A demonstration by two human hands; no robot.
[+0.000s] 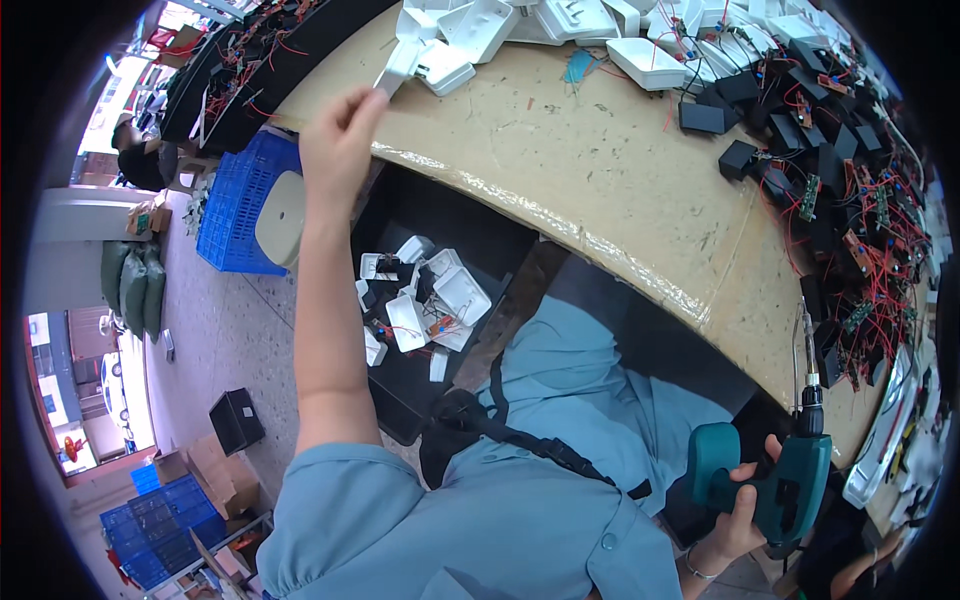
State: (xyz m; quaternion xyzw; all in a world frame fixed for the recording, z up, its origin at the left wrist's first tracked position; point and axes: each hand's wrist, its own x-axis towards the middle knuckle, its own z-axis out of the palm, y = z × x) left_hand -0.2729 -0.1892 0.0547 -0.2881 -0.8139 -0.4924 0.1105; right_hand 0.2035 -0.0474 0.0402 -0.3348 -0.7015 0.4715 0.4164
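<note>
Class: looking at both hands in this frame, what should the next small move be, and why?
Probably bring the white plastic cover, pinched in the left hand, down to the bare tan bench: the right hand already holds the teal cordless screwdriver, waiting at the edge.

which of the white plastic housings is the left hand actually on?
The one at the pile's left end, hanging past the table edge; the left hand pinches its lower end. The other white housings lie untouched.

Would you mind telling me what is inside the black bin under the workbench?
The black bin holds white plastic covers and small parts with red wires. Whatever lies beneath them is hidden.
</note>
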